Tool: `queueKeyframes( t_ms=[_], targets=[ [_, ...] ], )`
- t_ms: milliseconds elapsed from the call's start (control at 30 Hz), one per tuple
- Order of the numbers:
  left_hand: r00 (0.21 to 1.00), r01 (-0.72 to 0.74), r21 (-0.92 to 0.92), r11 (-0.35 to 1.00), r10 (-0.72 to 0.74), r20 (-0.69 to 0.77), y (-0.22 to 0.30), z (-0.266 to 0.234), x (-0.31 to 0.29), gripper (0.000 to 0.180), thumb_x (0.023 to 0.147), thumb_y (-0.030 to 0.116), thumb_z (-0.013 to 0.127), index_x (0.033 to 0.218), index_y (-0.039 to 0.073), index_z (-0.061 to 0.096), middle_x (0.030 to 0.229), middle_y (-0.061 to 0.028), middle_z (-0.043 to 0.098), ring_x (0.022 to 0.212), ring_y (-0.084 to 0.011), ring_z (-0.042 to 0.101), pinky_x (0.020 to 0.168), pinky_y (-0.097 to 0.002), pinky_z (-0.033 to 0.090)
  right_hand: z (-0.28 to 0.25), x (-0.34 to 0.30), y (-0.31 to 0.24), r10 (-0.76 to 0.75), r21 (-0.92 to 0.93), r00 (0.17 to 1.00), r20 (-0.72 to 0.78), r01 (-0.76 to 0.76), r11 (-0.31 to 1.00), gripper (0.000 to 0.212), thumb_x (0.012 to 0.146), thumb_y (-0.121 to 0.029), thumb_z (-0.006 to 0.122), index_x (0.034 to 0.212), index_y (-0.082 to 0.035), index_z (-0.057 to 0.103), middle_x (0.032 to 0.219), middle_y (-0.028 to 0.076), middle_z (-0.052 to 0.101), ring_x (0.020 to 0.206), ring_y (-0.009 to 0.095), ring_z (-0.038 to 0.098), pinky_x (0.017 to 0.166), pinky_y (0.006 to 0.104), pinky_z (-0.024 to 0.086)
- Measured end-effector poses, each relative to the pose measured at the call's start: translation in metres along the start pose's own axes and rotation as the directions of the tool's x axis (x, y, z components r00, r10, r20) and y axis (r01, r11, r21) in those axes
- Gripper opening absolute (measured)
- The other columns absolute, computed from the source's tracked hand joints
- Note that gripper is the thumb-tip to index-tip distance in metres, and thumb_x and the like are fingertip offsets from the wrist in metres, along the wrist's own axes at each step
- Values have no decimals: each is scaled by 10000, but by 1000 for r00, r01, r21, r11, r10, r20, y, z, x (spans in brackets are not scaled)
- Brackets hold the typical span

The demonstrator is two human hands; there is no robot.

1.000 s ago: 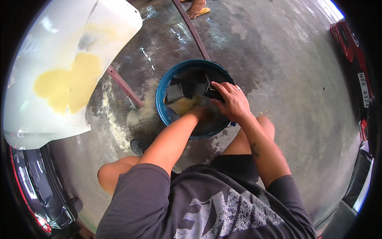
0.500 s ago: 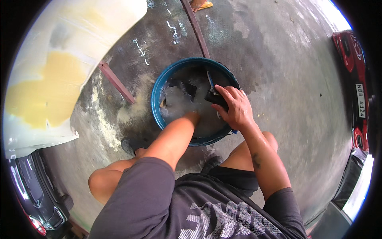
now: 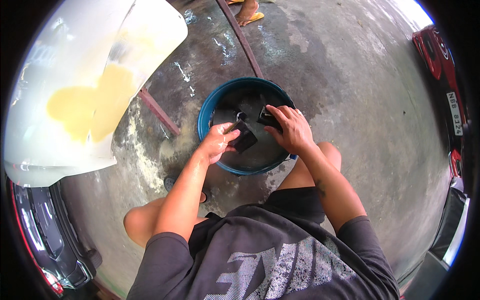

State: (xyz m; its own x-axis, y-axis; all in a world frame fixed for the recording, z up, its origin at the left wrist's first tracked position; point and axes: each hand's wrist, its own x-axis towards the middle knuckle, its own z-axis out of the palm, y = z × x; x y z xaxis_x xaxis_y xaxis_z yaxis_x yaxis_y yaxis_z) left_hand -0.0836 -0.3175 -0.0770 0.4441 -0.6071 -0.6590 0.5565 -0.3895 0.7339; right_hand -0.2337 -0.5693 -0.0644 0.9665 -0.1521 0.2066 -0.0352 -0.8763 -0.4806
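My left hand (image 3: 217, 144) grips a wet black sheet of sandpaper (image 3: 246, 140) between thumb and fingers, just above the murky water (image 3: 255, 161) in a round blue tub (image 3: 204, 118). On the tub's right side, my right hand (image 3: 295, 130) is closed on a small dark block-like piece (image 3: 264, 117) with a pale edge. That piece's far side lies under my fingers, so its exact kind is unclear. Another dark scrap with a light patch (image 3: 241, 115) shows at the water beyond the left hand's sheet.
A white car panel with yellowish patches (image 3: 75, 115) rises at the left, with reddish-brown bars (image 3: 159, 111) (image 3: 242, 42) near it. Another person's foot in a yellow slipper (image 3: 247, 15) is at the top. Dark (image 3: 47, 230) and red (image 3: 435, 55) vehicles stand at the sides.
My left hand has come up out of the water and now holds a black sandpaper sheet. My right hand keeps its dark piece, near the same spot.
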Motion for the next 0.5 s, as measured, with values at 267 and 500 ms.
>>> queueKeyframes(
  t_ms=[267,500],
  targets=[
    [888,-279,872,403,454,74,19,31,-11,501,930,64,715,1431,47,709,1373,-201,738,1336,-441,664,1157,-464,507,0,-6,1,17,-10,1000,4,-17,1000,611,995,-416,794,1528,-166,631,1242,74,695,1213,294,682,1101,464,503],
    [675,167,972,164,700,-234,-13,11,75,338,984,405,780,1033,72,751,1114,-133,763,1134,-395,712,984,-488,553,6,-3,-2,-18,-42,1000,-23,17,999,591,999,-414,781,1516,-166,635,1258,79,687,1227,287,679,1124,465,491]
  ],
)
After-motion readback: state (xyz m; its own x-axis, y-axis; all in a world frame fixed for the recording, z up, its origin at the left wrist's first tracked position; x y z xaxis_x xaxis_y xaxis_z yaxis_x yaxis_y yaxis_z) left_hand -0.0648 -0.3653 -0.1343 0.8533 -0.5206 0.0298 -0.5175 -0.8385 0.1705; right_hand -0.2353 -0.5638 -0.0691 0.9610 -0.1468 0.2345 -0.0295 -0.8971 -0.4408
